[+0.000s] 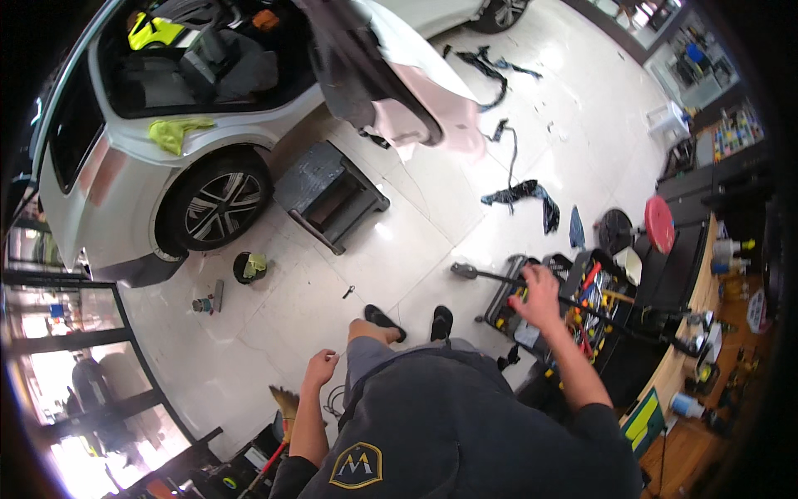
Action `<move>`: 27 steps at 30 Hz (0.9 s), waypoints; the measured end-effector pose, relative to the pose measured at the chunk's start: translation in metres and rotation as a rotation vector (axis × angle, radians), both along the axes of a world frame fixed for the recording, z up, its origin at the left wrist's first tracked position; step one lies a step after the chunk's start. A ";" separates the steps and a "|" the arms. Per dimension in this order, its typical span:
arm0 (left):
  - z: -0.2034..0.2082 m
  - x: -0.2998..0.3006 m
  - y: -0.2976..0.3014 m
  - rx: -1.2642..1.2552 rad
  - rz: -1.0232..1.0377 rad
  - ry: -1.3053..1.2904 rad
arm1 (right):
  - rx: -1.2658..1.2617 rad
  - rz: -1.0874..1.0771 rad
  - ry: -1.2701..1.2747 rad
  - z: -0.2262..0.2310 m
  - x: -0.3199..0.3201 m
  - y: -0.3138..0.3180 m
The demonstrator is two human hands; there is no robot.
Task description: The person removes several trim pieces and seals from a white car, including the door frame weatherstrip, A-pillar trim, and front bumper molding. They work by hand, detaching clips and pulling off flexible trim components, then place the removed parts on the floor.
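My right hand is out to the right, over the tool cart. Its fingers and thumb close around a long black rod with a small block-shaped end; the grip itself is partly hidden by the hand. Under the rod, the tool cart holds many hand tools with red, yellow and blue handles. My left hand hangs low on the left, away from any surface, its fingers curled together. Whatever may be between those fingertips is too small to name.
A white car with a dark-spoked wheel stands at the far left, a grey step stool beside it. Torn black film lies on the tiled floor. A small black bucket, a red round stool and a wooden workbench stand around.
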State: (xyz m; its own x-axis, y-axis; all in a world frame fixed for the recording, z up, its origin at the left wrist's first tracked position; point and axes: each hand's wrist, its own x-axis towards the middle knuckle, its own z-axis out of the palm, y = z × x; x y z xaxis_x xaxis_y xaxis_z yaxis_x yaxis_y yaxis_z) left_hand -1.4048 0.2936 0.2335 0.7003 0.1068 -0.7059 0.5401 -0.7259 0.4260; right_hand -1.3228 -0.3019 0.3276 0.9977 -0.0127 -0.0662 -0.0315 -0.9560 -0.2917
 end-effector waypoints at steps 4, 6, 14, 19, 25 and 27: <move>-0.026 0.020 0.048 -0.089 0.169 0.045 | 0.258 0.110 -0.050 0.013 0.059 0.135; -0.052 0.027 0.093 -0.109 0.245 0.078 | 0.366 0.236 -0.169 0.017 0.101 0.214; -0.078 0.129 0.296 -0.048 0.271 0.090 | 0.574 0.310 -0.401 0.052 0.292 0.456; -0.056 0.223 0.412 0.018 0.208 0.045 | 0.444 0.094 -0.381 0.075 0.387 0.509; 0.016 0.408 0.467 0.074 0.046 -0.085 | 0.311 -0.012 -0.456 0.095 0.474 0.551; 0.042 0.477 0.462 0.033 -0.032 -0.136 | 0.361 -0.063 -0.513 0.110 0.510 0.568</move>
